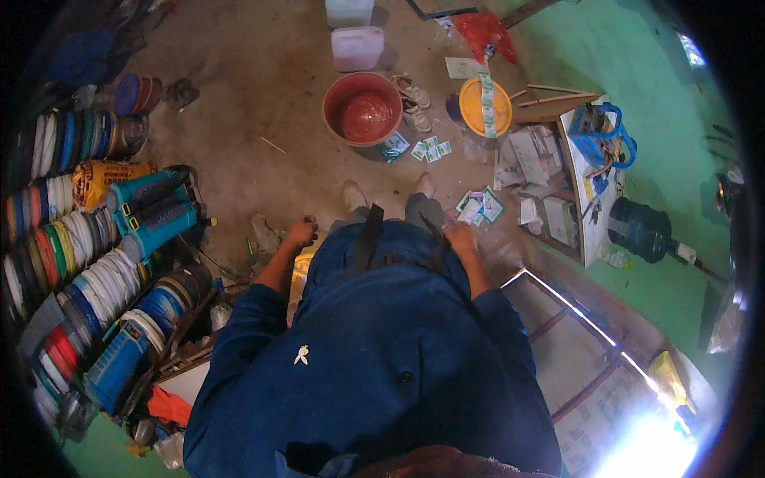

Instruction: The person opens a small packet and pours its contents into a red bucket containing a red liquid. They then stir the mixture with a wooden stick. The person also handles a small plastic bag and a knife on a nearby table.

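My left hand hangs beside my hip with its fingers curled; no held thing shows in it. On the other side, my right hand is low beside my thigh, near a dark strap, and its grip is unclear. Close beyond it, green-and-white packets lie on the floor. In front of my feet stands a red-brown tub, open at the top, with more small packets and a pair of shoes to its right. A strip of packets lies across a yellow bucket lid.
Stacked buckets and teal knapsack sprayers line the left side. At right are a shelf unit with a blue basket on top and a dark water bottle. Jugs stand beyond the tub; a glass-topped case is behind my right arm.
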`<act>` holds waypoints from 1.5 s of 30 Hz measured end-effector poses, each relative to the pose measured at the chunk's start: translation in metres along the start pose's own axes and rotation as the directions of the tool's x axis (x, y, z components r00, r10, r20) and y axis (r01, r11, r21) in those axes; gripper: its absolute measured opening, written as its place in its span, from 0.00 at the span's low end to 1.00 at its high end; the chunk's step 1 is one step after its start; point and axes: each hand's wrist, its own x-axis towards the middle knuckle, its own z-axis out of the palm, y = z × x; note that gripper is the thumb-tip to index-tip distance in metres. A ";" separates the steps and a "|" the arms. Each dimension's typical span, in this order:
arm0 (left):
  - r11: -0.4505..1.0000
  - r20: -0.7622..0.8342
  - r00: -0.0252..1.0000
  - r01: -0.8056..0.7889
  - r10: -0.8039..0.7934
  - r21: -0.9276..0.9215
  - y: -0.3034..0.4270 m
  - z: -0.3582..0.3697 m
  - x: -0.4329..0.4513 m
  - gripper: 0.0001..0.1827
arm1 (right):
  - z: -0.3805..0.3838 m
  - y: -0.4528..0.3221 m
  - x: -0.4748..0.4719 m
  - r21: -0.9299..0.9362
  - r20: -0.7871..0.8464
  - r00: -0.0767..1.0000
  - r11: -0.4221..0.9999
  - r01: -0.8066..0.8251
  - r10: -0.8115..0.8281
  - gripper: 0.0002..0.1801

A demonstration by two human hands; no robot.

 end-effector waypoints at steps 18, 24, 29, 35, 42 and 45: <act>0.891 -0.071 0.952 0.249 -0.297 -0.379 0.082 0.016 -0.032 0.11 | 0.025 0.034 0.011 -0.052 0.012 1.000 0.998 -0.020 0.020 0.30; 0.887 -0.062 0.948 0.268 -0.313 -0.377 0.062 0.017 -0.024 0.12 | 0.019 0.022 -0.006 -0.010 -0.037 0.997 0.998 -0.063 0.063 0.31; 0.982 -0.091 0.980 -0.184 0.179 -0.049 -0.005 0.004 -0.008 0.11 | 0.006 0.000 -0.017 -0.041 -0.106 0.984 0.989 0.139 -0.143 0.29; 0.869 -0.074 0.947 0.255 -0.314 -0.425 0.040 0.023 -0.014 0.09 | 0.007 0.012 -0.020 -0.082 0.040 0.999 0.997 0.002 0.001 0.25; 0.898 -0.077 0.948 0.264 -0.309 -0.352 0.055 0.025 -0.021 0.09 | 0.019 0.023 -0.016 -0.085 0.066 0.992 0.991 -0.100 0.105 0.21; 0.988 -0.083 0.989 0.115 -0.123 -0.099 0.028 0.004 -0.019 0.10 | 0.013 0.007 -0.022 -0.044 0.062 0.996 0.997 -0.066 0.069 0.22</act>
